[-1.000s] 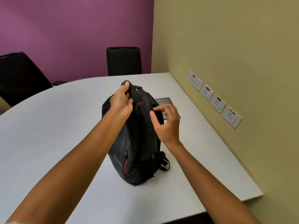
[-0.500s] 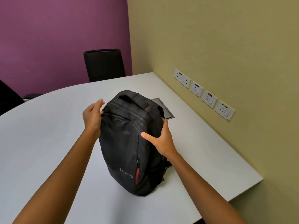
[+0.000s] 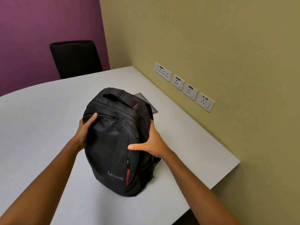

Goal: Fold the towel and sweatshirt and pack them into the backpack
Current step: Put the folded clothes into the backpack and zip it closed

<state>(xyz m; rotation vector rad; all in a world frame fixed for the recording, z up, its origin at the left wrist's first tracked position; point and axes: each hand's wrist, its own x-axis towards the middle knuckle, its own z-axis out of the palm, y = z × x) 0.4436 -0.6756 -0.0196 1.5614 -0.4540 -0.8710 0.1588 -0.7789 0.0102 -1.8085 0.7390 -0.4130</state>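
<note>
A black backpack (image 3: 113, 143) with a red zip strip and grey lettering stands on the white table (image 3: 40, 127), front face toward me, its zips closed. My left hand (image 3: 85, 129) grips its left side near the top, thumb on the front. My right hand (image 3: 151, 143) clasps its right side, thumb spread across the front panel. No towel or sweatshirt is in view.
A grey floor-box lid (image 3: 146, 101) lies flat in the table behind the backpack. A black chair (image 3: 75, 59) stands at the table's far edge. Several wall sockets (image 3: 183, 85) line the yellow wall on the right. The table's right corner (image 3: 233, 163) is close by.
My hands left the top handle and zip area and moved to the backpack's two sides. The backpack has turned so its front face points toward me.
</note>
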